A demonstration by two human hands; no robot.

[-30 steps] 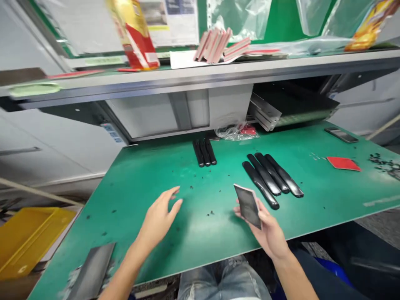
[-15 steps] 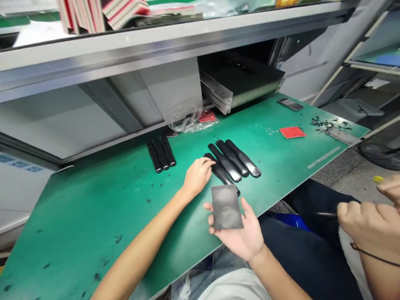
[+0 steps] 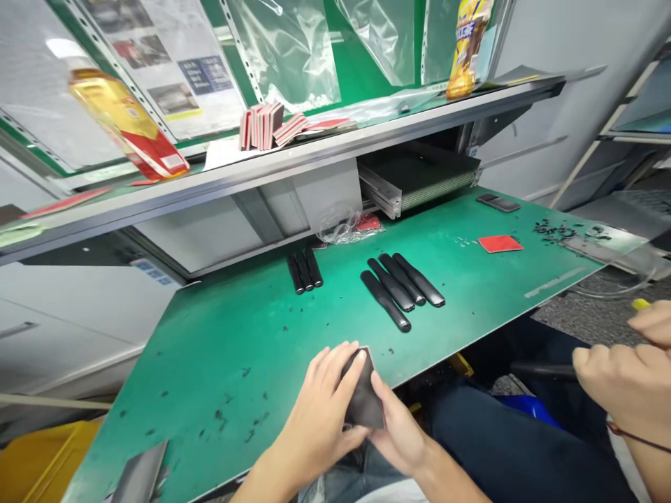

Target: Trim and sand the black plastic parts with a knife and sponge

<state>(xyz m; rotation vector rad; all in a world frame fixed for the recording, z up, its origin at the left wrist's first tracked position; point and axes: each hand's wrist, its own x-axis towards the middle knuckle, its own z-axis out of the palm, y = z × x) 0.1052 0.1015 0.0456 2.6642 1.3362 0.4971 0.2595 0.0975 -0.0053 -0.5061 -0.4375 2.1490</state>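
Both my hands meet at the near edge of the green mat (image 3: 220, 328) over a flat dark grey rectangular pad (image 3: 363, 399). My left hand (image 3: 319, 412) wraps its fingers over the pad's left side and top. My right hand (image 3: 401, 433) grips it from below and the right. Beyond them lie three long black handle-shaped parts (image 3: 401, 286) side by side, and three shorter black parts (image 3: 305, 270) further back.
Another person's hands (image 3: 626, 370) are at the right edge. A red pad (image 3: 500, 244), a phone (image 3: 498, 202) and black scraps (image 3: 550, 229) lie at the mat's far right. A shelf above carries red-edged pads (image 3: 267, 126) and bottles. A yellow bin (image 3: 36, 461) stands lower left.
My left hand has pulled back from the long black parts and closed on the pad beside my right hand. The pad now sits lower and nearer the mat's edge. The view has tilted up.
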